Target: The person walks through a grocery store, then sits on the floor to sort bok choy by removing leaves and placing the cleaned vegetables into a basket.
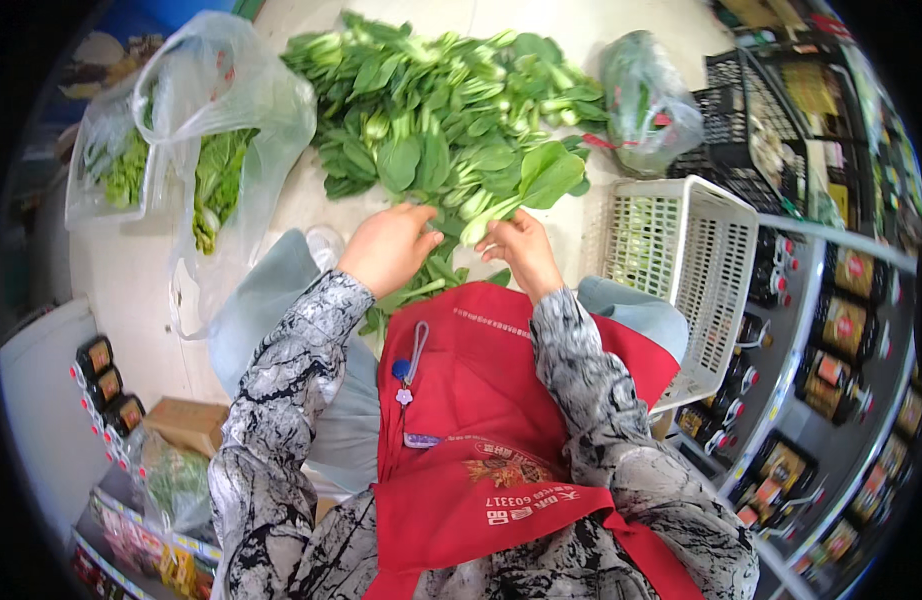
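Note:
My right hand (525,251) pinches the pale stem end of a bok choy (540,180), whose broad leaves point away to the right. To its left, my left hand (390,247) hovers over the greens with thumb and forefinger apart. I see nothing between those two; its other fingers are mostly hidden. A large heap of bok choy (431,97) spreads over the pale floor ahead. Loose leaves and stems (431,277) lie under and between my hands, close to the red apron (476,360).
On the left are a clear plastic bag (281,142) of leafy greens and a white container (78,199). To the right stand a tied bag (648,105), a white plastic basket (682,247) and black crates (731,105). Shelves of bottles (843,330) line the right side; a cardboard box (185,426) sits lower left.

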Demonstrator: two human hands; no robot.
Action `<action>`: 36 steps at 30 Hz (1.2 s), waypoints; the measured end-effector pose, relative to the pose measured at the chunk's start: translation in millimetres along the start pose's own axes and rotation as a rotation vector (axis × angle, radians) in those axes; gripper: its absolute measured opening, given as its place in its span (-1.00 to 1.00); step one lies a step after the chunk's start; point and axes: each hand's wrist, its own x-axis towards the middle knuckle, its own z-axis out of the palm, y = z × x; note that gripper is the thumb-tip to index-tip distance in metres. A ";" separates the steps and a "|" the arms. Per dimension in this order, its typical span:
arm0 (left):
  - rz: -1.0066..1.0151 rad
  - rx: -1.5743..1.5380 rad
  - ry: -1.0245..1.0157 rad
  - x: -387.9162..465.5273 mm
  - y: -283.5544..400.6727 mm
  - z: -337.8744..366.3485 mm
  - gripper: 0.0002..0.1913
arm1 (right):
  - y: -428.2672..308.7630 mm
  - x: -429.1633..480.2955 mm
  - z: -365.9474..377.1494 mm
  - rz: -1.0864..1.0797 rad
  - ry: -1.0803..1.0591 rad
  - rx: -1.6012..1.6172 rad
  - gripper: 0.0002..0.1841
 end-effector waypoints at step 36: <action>0.022 -0.938 0.314 -64.3 60.0 75.4 -0.73 | -14.0 -118.3 43.4 -0.608 0.425 -0.588 -0.68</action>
